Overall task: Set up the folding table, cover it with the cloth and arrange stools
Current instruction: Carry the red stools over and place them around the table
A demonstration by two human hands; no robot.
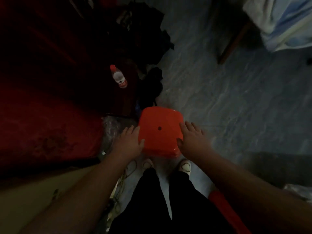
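Looking down, head view: an orange stool (160, 130) sat just in front of the person's feet, on the grey floor (236, 98), with its seat facing the camera.
Left hand (130, 142): lay against the stool's left edge, thumb on the seat, fingers reaching down the side; it appeared to hold the rim.
Right hand (192, 139): mirrored it on the right edge, thumb on the seat.
Lifted or resting: could not be told in the dim light.
Handling, judged: moulded plastic, so probably light and stiff, with a smooth, slightly slippery seat.
Where to hold: opposite rims, fingers hooked under the lip, looked the surest purchase.
Nearby: a water bottle (119, 79) stood on dark furniture, well apart.
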